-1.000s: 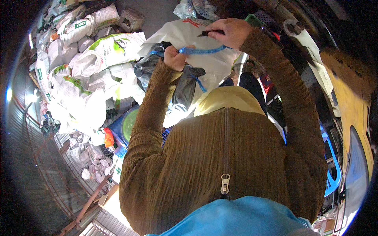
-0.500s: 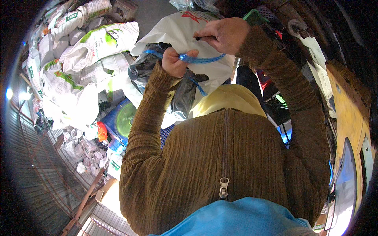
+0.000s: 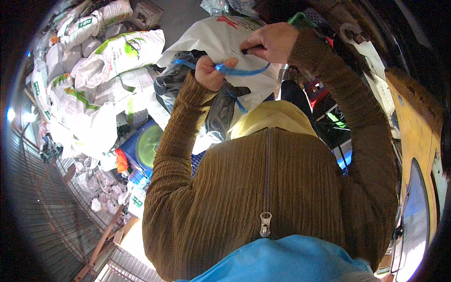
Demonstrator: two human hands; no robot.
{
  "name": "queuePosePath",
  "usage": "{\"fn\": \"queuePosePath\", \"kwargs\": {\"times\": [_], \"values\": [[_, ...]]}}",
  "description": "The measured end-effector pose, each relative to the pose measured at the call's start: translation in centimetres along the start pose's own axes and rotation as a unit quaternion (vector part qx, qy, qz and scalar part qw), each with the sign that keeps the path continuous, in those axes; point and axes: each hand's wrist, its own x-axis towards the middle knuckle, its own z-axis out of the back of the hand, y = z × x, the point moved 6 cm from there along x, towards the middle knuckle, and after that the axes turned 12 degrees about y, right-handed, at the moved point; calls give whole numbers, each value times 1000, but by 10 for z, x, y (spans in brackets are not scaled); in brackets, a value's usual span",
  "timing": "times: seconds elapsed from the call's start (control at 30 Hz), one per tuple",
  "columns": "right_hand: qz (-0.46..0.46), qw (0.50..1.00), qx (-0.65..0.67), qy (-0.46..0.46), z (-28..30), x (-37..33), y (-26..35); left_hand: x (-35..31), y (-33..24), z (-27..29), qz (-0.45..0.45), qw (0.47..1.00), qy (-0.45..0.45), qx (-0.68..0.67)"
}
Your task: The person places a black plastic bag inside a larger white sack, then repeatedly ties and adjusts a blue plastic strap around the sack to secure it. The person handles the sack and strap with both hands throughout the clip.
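Note:
My left hand (image 3: 209,75) is closed round a bundle of blue plastic strings (image 3: 245,71), whose free end sticks out to the right. Up and to the right of it, my right hand (image 3: 276,42) pinches a small dark piece (image 3: 244,51), too small to name. Both hands are above a large white woven sack (image 3: 202,38) with red print, spread before me. Black plastic sheeting (image 3: 168,87) shows beneath my left wrist. A second blue string end (image 3: 240,104) hangs below, near the yellow cloth (image 3: 270,117) over my lap.
Stacked white sacks (image 3: 84,101) fill the left side. Next to them is a blue container with a round green object (image 3: 149,144). Many small plastic bags (image 3: 101,188) lie lower left. A green basket (image 3: 300,19) is at the back right, and a yellow panel (image 3: 416,122) stands far right.
My right hand has shifted slightly to the right and nearer to me, still pinching the dark piece. My left hand keeps its hold on the blue strings almost unmoved.

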Motion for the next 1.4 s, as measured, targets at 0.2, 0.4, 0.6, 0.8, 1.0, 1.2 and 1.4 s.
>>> {"fn": "queuePosePath", "kwargs": {"times": [0.2,0.4,0.6,0.8,1.0,1.2,1.4], "values": [[34,999,9,-38,-12,-8,-7,0,13,9,20,1000,-12,20],[-106,906,237,-334,-62,-95,-115,3,27,33,-37,999,6,-10],[-173,361,619,-675,-251,-325,-235,16,29,41,-87,996,27,-14],[-381,358,391,-758,-326,-447,-290,16,33,46,-49,999,9,-5],[-222,310,471,-795,-321,-464,-333,21,20,33,8,999,-26,30],[-380,436,439,-688,-213,-398,-238,-10,-75,-15,-121,796,-130,579],[115,854,294,-413,10,-169,40,-82,-141,-39,-158,805,-92,564]]}}
